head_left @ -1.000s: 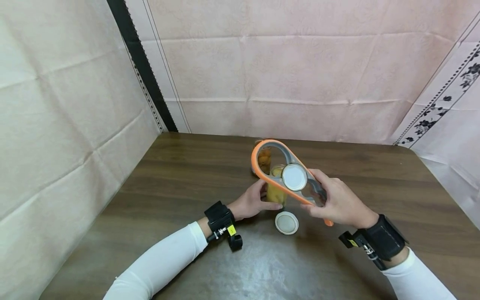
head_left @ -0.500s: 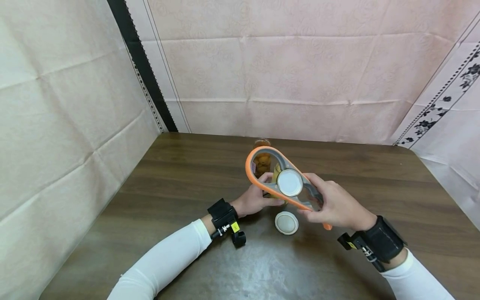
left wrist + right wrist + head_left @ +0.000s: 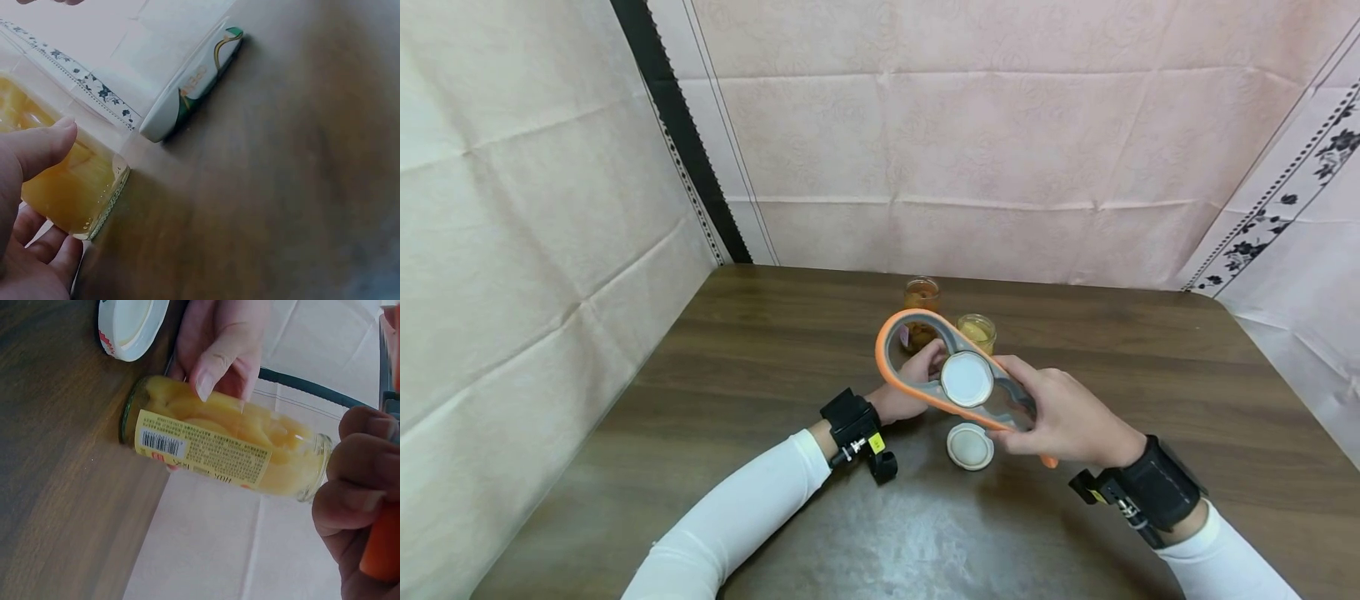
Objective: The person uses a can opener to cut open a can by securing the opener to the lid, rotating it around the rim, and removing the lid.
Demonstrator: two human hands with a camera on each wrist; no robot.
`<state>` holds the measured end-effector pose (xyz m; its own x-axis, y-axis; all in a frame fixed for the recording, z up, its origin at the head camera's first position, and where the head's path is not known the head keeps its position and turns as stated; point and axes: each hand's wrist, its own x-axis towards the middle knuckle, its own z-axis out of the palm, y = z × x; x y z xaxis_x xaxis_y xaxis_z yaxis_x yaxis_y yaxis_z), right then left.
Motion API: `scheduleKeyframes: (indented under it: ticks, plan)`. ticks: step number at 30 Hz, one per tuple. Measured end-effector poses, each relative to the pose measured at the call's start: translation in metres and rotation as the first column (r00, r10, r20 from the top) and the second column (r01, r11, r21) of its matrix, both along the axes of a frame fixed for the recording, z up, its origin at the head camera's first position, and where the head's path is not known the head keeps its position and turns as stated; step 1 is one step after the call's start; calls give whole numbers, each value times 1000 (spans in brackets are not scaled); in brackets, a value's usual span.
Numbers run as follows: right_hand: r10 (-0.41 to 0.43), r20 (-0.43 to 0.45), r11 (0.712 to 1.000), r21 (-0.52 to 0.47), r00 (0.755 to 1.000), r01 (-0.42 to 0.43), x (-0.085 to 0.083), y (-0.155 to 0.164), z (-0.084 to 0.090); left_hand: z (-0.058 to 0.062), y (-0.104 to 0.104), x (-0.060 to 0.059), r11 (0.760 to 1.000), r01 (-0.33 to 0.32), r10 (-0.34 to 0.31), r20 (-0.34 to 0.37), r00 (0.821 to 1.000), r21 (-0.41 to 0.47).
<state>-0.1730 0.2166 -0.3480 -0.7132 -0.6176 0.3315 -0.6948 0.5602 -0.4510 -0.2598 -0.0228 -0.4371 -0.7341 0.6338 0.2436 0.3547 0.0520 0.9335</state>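
Observation:
My right hand (image 3: pixel 1063 417) grips the handles of an orange and grey jar opener (image 3: pixel 917 317). A white lid (image 3: pixel 967 379) sits between the opener's arms. An open glass jar of yellow fruit (image 3: pixel 977 327) stands just behind the opener, and its label faces the right wrist camera. Beside this jar is my left hand (image 3: pixel 917 387), partly hidden by the opener. Its thumb (image 3: pixel 47 147) and fingers are spread around the jar's side in the left wrist view, not closed round it. The orange handle (image 3: pixel 382 547) shows in my right fingers.
A second jar with orange-brown contents (image 3: pixel 922 292) stands at the back, partly behind the opener. Another white lid (image 3: pixel 970 447) lies on the wooden table (image 3: pixel 775 358) in front. A white and green oblong object (image 3: pixel 192 84) appears in the left wrist view. Cloth hangs around the table.
The yellow fruit jar has shifted right and back, and my left hand has drawn away from it. My right hand has brought the opener with its lid left and nearer.

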Motion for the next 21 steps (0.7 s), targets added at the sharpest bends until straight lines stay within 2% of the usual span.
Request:
scheduleKeyframes:
  ticks: [2, 6, 12, 16, 21]
  plan:
    - [4, -1, 1000, 4, 1000, -4, 0, -1, 0, -1, 0, -3, 999, 27, -27, -2, 1000, 24]
    - [17, -7, 1000, 6, 1000, -17, 1, -3, -1, -5, 1, -10, 997, 68, -66, -52, 996, 23]
    - [35, 7, 999, 9, 999, -35, 2, -5, 0, -3, 3, -15, 998, 49, -56, -156, 986, -48]
    - [40, 7, 999, 17, 999, -40, 2, -6, -2, -2, 5, -16, 997, 26, -39, -192, 981, -72]
    - [66, 13, 998, 15, 998, -67, 3, -7, -3, -3, 1, -17, 992, 35, -59, -202, 978, -119]
